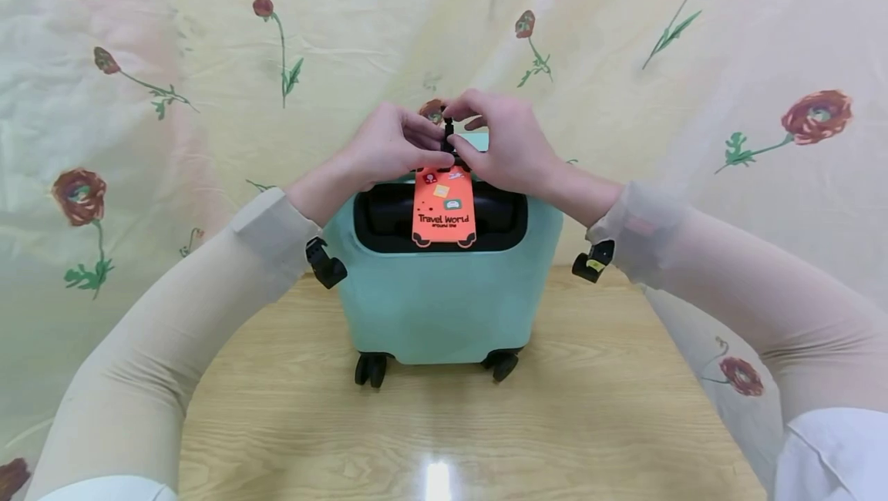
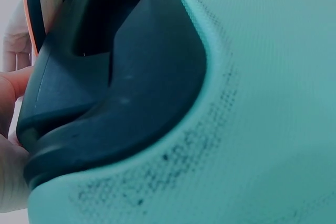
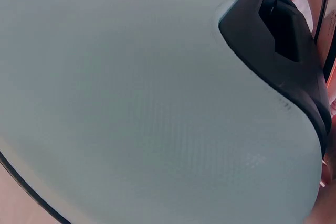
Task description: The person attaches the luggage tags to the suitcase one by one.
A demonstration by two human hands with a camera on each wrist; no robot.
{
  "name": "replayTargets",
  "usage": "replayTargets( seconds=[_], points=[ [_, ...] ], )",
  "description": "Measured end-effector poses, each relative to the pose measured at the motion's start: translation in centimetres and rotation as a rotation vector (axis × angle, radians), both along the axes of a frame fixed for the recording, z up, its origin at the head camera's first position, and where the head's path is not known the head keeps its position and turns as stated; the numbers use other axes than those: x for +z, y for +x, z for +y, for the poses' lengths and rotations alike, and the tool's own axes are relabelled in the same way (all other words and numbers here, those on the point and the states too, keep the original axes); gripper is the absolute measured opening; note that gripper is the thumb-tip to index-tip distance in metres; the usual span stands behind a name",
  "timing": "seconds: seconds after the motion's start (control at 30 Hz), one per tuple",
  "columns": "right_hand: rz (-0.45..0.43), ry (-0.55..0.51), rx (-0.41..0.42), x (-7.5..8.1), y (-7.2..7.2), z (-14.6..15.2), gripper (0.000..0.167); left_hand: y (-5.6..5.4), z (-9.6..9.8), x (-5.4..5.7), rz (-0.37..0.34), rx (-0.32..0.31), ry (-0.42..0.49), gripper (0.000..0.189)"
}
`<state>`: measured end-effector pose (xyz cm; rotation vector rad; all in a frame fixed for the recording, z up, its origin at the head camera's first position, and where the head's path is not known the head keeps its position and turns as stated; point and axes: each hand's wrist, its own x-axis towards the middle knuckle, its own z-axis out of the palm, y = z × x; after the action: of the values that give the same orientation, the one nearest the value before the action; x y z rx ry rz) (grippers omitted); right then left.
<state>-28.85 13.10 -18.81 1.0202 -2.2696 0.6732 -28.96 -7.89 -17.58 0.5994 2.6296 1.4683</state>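
Note:
A mint-green suitcase stands upright with its black side handle towards me. An orange luggage tag, printed "Travel World", hangs in front of that handle, its black strap rising above it. My left hand pinches the strap's lower part, thumb at the tag's top edge. From the other side my right hand holds the strap, thumb low and forefinger near its upper end. In the left wrist view, the tag's edge shows beside the black handle; the strap is hidden there.
The suitcase's black wheels rest on a light wooden table. Close behind hangs a pale curtain with red flowers. Small black wrist cameras sit on both sleeves, beside the suitcase.

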Motion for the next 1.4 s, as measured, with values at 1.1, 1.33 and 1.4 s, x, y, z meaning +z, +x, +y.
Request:
replayTargets(
  seconds=[1.1,1.33,1.4],
  points=[
    [0.092,-0.039,0.000,-1.6,1.9,0.2,0.015,0.2,0.2,-0.7,0.044,-0.006,0.068,0.037],
    [0.104,-0.028,-0.012,-1.6,1.9,-0.1,0.015,0.1,0.0,-0.8,0.044,0.002,0.074,0.036],
    [0.113,-0.017,-0.021,-1.5,1.9,-0.2,0.017,0.1,0.0,-0.8,0.044,0.008,0.070,0.037]
  ],
)
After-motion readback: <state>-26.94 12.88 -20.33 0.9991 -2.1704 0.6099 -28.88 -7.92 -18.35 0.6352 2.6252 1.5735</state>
